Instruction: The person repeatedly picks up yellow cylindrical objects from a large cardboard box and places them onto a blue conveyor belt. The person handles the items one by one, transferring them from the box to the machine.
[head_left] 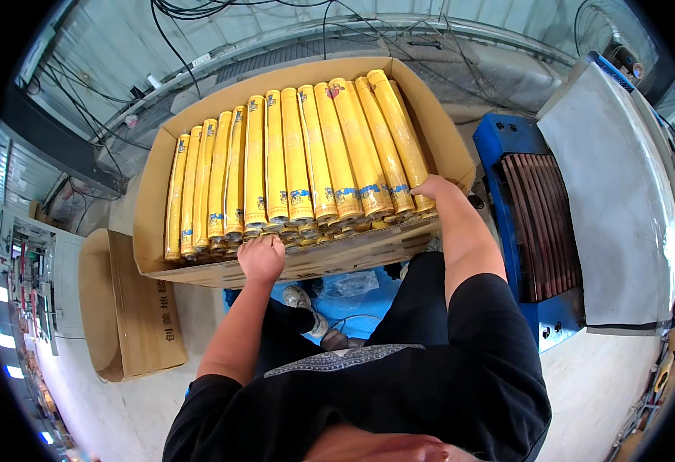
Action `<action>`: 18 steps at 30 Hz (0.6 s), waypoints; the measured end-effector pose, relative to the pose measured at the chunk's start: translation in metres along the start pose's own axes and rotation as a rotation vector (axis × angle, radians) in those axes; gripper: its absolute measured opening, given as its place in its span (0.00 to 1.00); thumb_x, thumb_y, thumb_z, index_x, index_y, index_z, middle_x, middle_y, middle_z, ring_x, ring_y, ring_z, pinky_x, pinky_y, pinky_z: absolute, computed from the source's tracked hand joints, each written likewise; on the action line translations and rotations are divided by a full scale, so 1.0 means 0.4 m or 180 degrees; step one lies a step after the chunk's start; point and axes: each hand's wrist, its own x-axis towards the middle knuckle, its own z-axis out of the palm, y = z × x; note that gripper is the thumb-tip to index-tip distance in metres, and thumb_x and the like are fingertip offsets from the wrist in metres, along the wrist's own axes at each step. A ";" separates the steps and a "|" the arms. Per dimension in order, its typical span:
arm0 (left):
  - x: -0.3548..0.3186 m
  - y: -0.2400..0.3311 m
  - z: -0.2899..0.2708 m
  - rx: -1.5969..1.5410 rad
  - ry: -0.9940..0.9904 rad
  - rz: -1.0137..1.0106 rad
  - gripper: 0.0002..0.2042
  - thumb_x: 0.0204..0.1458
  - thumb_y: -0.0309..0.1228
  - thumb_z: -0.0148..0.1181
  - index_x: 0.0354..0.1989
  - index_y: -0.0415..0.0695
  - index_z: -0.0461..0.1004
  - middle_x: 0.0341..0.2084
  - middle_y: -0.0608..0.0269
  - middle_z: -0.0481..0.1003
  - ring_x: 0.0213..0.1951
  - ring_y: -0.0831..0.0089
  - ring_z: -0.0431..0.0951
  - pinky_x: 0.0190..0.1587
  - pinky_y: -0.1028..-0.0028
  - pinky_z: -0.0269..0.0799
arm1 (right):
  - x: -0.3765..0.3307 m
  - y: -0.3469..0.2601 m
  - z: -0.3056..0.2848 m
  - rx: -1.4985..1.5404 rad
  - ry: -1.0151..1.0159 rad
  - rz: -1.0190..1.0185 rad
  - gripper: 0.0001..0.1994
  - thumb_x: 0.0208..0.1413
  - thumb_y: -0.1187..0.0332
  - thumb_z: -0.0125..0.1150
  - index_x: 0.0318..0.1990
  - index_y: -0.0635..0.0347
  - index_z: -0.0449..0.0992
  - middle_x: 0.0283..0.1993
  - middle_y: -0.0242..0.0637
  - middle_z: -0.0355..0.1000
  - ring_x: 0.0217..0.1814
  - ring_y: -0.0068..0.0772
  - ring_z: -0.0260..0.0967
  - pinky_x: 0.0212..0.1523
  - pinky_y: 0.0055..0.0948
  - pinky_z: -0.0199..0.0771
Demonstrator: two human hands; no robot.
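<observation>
A large open cardboard carton stands in front of me, holding several long yellow film-wrapped rolls side by side. More roll ends show beneath the top layer along the near side. My left hand is closed over the carton's near edge, knuckles up, below the middle rolls; its fingertips are hidden. My right hand is at the near end of the rightmost yellow roll, its thumb and curled fingers against it. That roll lies slightly tilted beside a gap along the carton's right wall.
A smaller open carton is on the floor at the left. To the right stands a blue machine with dark ribbed slats and a grey cover. Black cables hang at the back. Blue sheeting lies around my feet.
</observation>
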 end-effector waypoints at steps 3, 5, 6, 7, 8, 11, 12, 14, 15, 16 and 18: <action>0.003 0.004 -0.006 0.0035 -0.0167 -0.0041 0.16 0.52 0.40 0.44 0.23 0.47 0.77 0.24 0.62 0.77 0.31 0.61 0.76 0.40 0.61 0.66 | -0.063 -0.050 -0.007 -0.0258 0.0541 -0.0072 0.33 0.40 0.51 0.66 0.51 0.66 0.72 0.52 0.52 0.70 0.54 0.48 0.68 0.55 0.38 0.68; 0.004 0.003 -0.003 0.0084 -0.0299 -0.0064 0.17 0.52 0.40 0.43 0.24 0.47 0.78 0.26 0.61 0.78 0.32 0.60 0.76 0.41 0.61 0.66 | -0.120 -0.077 -0.004 -0.0024 0.0813 -0.0202 0.32 0.43 0.52 0.63 0.54 0.62 0.70 0.52 0.50 0.70 0.54 0.46 0.69 0.55 0.39 0.67; 0.005 0.010 -0.011 0.0115 -0.0350 -0.0116 0.17 0.53 0.40 0.42 0.24 0.47 0.78 0.26 0.61 0.78 0.33 0.60 0.76 0.42 0.61 0.66 | -0.159 -0.082 0.006 0.0240 0.0818 -0.0363 0.31 0.44 0.52 0.61 0.55 0.60 0.69 0.52 0.49 0.71 0.54 0.46 0.69 0.55 0.39 0.67; 0.003 0.015 -0.023 0.0146 -0.0416 -0.0186 0.18 0.53 0.40 0.41 0.24 0.46 0.78 0.27 0.60 0.78 0.33 0.60 0.76 0.43 0.61 0.66 | -0.207 -0.097 0.017 0.0491 0.0803 -0.0529 0.30 0.45 0.52 0.60 0.56 0.57 0.68 0.52 0.48 0.71 0.54 0.45 0.69 0.55 0.39 0.68; 0.001 0.017 -0.028 0.0178 -0.0484 -0.0257 0.18 0.53 0.40 0.41 0.25 0.46 0.78 0.28 0.60 0.78 0.34 0.59 0.76 0.43 0.61 0.66 | -0.255 -0.115 0.028 0.0097 0.0878 -0.0495 0.26 0.46 0.53 0.58 0.53 0.54 0.71 0.50 0.47 0.72 0.53 0.44 0.69 0.54 0.39 0.68; -0.026 0.008 -0.024 0.0211 -0.0332 -0.0181 0.19 0.54 0.40 0.40 0.25 0.46 0.78 0.29 0.60 0.78 0.36 0.60 0.76 0.44 0.60 0.65 | -0.364 -0.144 0.054 -0.0194 0.1451 -0.0437 0.18 0.50 0.55 0.50 0.45 0.49 0.77 0.45 0.43 0.75 0.50 0.43 0.71 0.52 0.38 0.68; -0.029 0.013 -0.031 0.0247 -0.0492 -0.0150 0.19 0.54 0.41 0.39 0.26 0.47 0.79 0.30 0.61 0.79 0.36 0.61 0.76 0.45 0.60 0.65 | -0.371 -0.137 0.062 -0.0273 0.1619 -0.0352 0.17 0.51 0.55 0.49 0.44 0.49 0.77 0.44 0.43 0.75 0.49 0.42 0.71 0.52 0.39 0.68; -0.042 0.018 -0.026 0.0169 -0.0443 -0.0112 0.20 0.55 0.41 0.39 0.28 0.47 0.79 0.30 0.61 0.79 0.37 0.61 0.76 0.45 0.60 0.65 | -0.378 -0.134 0.062 -0.0360 0.1581 -0.0266 0.17 0.52 0.55 0.46 0.41 0.48 0.79 0.43 0.40 0.76 0.48 0.41 0.72 0.51 0.39 0.68; -0.042 0.011 -0.031 0.0153 -0.0397 -0.0099 0.20 0.55 0.41 0.38 0.28 0.47 0.79 0.31 0.62 0.79 0.37 0.61 0.76 0.45 0.60 0.65 | -0.377 -0.139 0.058 -0.0398 0.1473 -0.0230 0.17 0.52 0.55 0.46 0.41 0.47 0.79 0.43 0.40 0.76 0.47 0.41 0.72 0.50 0.39 0.68; -0.047 0.012 -0.035 0.0140 -0.0439 -0.0141 0.20 0.55 0.42 0.38 0.29 0.47 0.79 0.32 0.62 0.79 0.38 0.62 0.76 0.47 0.61 0.64 | -0.377 -0.141 0.054 -0.0436 0.1364 -0.0200 0.17 0.52 0.54 0.46 0.40 0.47 0.79 0.43 0.40 0.76 0.47 0.41 0.72 0.50 0.39 0.68; -0.053 0.016 -0.033 0.0129 -0.0500 -0.0182 0.20 0.55 0.42 0.38 0.29 0.47 0.79 0.31 0.62 0.79 0.39 0.62 0.76 0.47 0.61 0.64 | -0.377 -0.144 0.050 -0.0398 0.1236 -0.0140 0.17 0.51 0.54 0.47 0.40 0.47 0.80 0.44 0.40 0.76 0.48 0.40 0.72 0.50 0.38 0.66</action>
